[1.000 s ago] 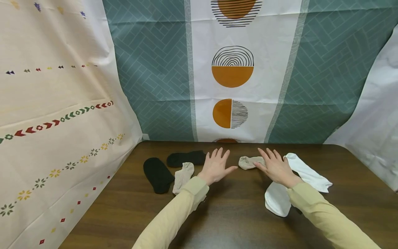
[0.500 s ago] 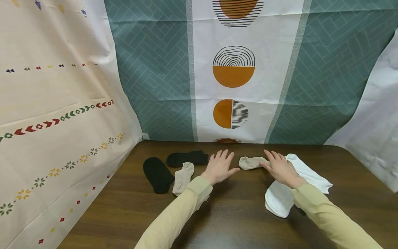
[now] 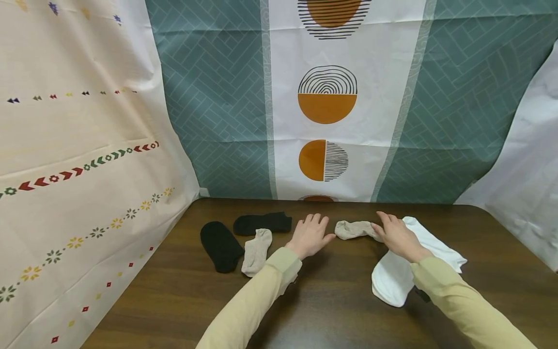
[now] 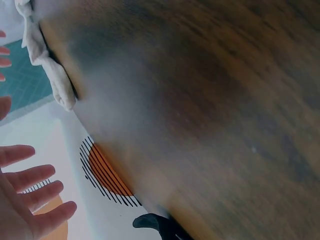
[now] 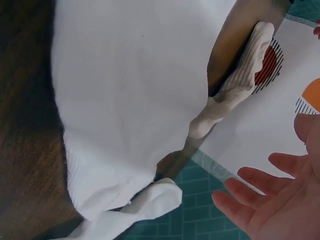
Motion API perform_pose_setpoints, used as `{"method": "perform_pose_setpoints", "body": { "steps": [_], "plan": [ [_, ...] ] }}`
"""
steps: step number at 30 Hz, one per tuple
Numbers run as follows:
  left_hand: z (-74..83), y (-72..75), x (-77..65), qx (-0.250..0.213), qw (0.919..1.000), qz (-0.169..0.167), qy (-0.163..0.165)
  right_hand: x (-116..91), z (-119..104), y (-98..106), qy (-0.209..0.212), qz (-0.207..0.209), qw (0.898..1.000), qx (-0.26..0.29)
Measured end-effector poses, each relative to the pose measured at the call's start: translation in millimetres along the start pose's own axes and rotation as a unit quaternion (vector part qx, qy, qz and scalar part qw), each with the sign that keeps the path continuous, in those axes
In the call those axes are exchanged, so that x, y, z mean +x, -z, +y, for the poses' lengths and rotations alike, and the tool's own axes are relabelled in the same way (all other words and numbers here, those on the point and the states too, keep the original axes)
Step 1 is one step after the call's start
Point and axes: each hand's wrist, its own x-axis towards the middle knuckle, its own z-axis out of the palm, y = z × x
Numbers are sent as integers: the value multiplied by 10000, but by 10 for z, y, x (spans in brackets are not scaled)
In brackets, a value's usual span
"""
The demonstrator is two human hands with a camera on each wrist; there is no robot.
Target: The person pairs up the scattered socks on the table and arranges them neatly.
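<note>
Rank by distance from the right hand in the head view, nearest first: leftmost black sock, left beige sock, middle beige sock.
From the right hand, head view:
1. Middle beige sock: just left, between the hands.
2. Left beige sock: past the left hand, beside the left sleeve.
3. Leftmost black sock: at the far left.
</note>
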Motion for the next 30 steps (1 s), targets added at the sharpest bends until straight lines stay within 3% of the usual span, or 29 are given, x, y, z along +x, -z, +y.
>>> {"method": "perform_pose_setpoints", "body": {
  "steps": [19, 30],
  "plan": [
    [159, -79, 109, -160, 9985, -264, 446, 77, 49, -86, -172, -43, 9998, -129],
    [255, -77, 198, -837, 9935, -338, 688, 116, 66, -104, -218, -88, 9996, -146]
  ]
}}
